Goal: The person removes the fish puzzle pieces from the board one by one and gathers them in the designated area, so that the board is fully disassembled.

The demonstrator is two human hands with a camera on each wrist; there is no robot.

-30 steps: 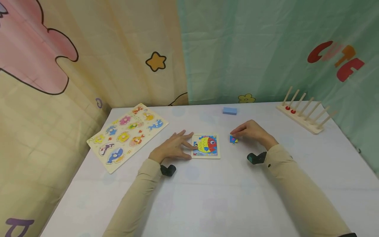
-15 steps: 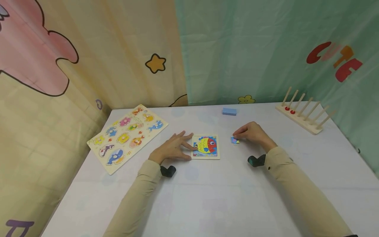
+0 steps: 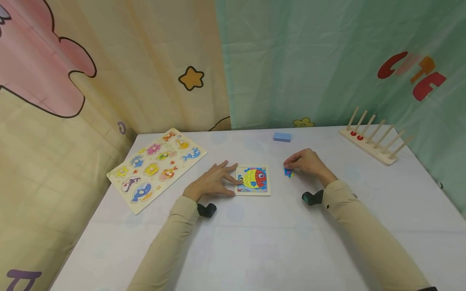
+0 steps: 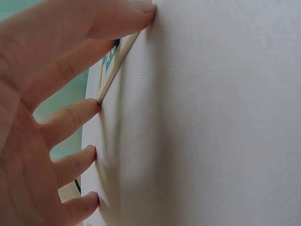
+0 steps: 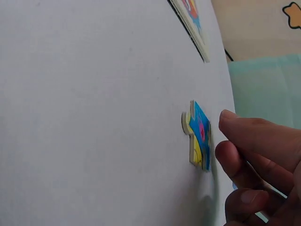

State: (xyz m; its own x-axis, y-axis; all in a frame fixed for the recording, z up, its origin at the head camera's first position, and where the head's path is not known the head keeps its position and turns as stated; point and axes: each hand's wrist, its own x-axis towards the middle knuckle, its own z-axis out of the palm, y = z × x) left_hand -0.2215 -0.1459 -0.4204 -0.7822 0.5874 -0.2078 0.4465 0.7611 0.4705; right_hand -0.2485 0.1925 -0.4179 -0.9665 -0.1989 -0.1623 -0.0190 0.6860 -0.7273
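Square puzzle tray (image 3: 269, 182) lies mid-counter (image 3: 240, 242), toward the far edge; a red-headed, yellow-bodied fish picture (image 3: 255, 178) fills what shows of it. At the far left corner, a board (image 3: 187, 165) bears animal cutouts; at the far right corner, a peg stand (image 3: 375, 152) carries red beads (image 3: 353, 133) on two pegs. Left hand (image 3: 211, 182) palm down at the tray's left side, grip spread, one finger reaching over the picture. Right hand (image 3: 308, 163) above a loose blue-and-yellow piece (image 5: 200, 127) right of the tray; grip loosely bent, a gap to the piece in the right wrist view. Picture's left part hidden under fingers; tray mostly cut off in both wrist views. Cannot tell whether the piece lies flat.
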